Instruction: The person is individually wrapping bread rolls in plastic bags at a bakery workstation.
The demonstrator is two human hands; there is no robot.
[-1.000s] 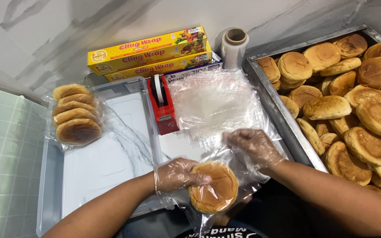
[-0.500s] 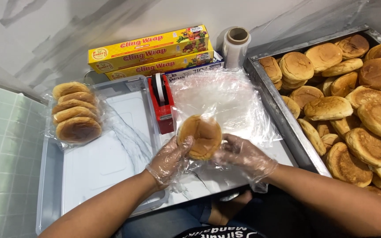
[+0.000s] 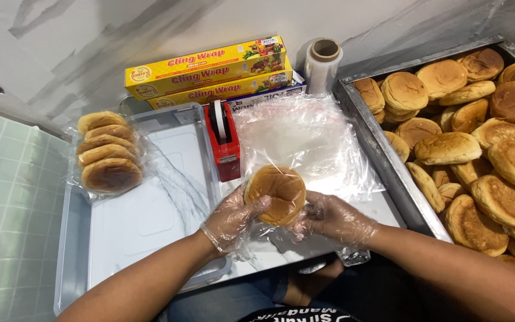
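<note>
Clearly the weak point is the thin clear plastic bag point(image 3: 293, 235) crumpling around the stack of round buns point(image 3: 276, 192) near the lower middle of the frame. Judging from how loosely it is hanging under the stack, the film could tear or fold in on itself, and a bun could be sliding out sideways toward the white tray point(image 3: 144, 220) if the grip is loosening on either side. Both gloves look slick too, which is adding to that risk. The red tape dispenser point(image 3: 225, 140) is standing just above the stack, close enough that an elbowing motion could be knocking it.

The left hand point(image 3: 233, 217), in a clear disposable glove, is curling half closed against the left edge of the buns, thumb reaching over the top crust and fingers wrapping beneath. The right hand point(image 3: 332, 217), gloved the same way, is cupping the lower right side, fingers bent and pinching bag film together with the bread. Neither hand is fully clenched; both are grasping the stack between them, holding it slightly tilted above the tray.

Elsewhere, a finished bagged stack of buns point(image 3: 108, 158) is lying at the left of the frame, a pile of flat plastic bags point(image 3: 302, 137) is sitting above the hands, and a metal tray of loose buns point(image 3: 478, 149) is filling the right side.
</note>
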